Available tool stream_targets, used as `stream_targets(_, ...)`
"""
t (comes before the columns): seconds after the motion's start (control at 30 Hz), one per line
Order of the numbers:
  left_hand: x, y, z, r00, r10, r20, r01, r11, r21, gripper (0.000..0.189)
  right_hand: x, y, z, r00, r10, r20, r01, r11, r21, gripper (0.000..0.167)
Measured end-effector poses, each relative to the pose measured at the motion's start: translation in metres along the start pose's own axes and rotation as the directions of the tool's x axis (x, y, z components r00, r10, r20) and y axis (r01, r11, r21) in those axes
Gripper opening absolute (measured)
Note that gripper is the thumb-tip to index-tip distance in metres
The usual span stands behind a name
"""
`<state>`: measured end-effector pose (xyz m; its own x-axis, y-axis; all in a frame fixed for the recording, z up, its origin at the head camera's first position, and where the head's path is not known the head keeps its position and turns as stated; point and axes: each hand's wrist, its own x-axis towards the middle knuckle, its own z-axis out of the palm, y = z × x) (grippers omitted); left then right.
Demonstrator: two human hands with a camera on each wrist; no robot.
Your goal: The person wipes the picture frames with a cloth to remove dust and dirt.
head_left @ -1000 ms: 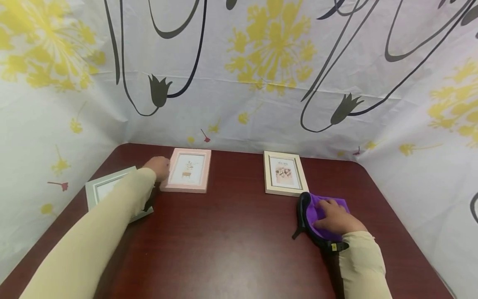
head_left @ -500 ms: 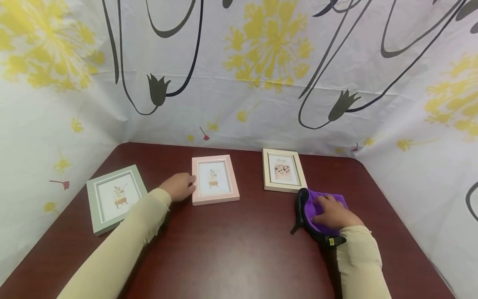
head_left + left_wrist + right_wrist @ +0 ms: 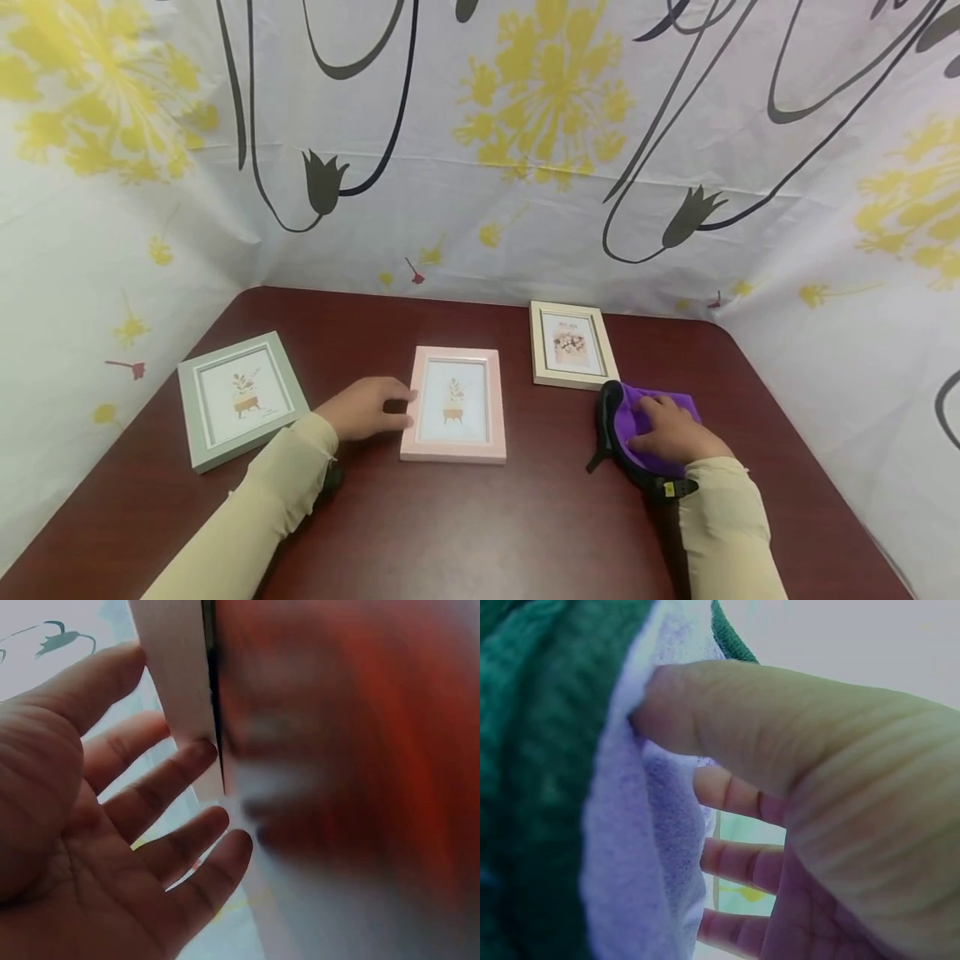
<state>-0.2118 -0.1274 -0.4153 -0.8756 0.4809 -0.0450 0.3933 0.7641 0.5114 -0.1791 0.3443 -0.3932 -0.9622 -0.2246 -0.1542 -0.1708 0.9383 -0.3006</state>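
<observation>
Pink frame [image 3: 453,404] lies central on desk [image 3: 480,533], long axis running far edge to near edge, just right of left hand [image 3: 367,408]. That hand's nearer: fingers loosely extended, touching its left side. Right hand [image 3: 678,435], well apart, rests spread on purple cloth [image 3: 634,425].

Holds pale purple cloth [image 3: 619,877] in the right grip [image 3: 832,802], with the thumb [image 3: 712,712] pressed against it and three fingers [image 3: 746,864] at its edge. Shows blurred dark green fabric [image 3: 540,772] alongside at left, plus a yellow mark [image 3: 744,892] between the lower two fingers.
</observation>
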Motion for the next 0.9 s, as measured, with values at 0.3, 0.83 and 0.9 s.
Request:
stream_targets(0.3,-0.015,0.018,0.018,0.999,0.034,0.027,-0.032,0.997,-0.069,0.043,0.001,-0.002,0.0,1.0,-0.006,0.01,0.006,1.0,-0.006,0.069)
stream_targets(0.83,-0.019,0.024,0.022,0.996,0.002,0.088,0.007,0.995,-0.104,0.076,0.007,-0.018,0.005,0.993,-0.101,-0.054,0.098,0.994,-0.055,0.042)
stream_targets(0.9,-0.019,0.023,0.023,0.996,0.008,0.084,0.0,0.995,-0.097,0.075,0.009,-0.022,0.005,0.988,-0.145,-0.062,0.141,0.988,-0.056,0.036)
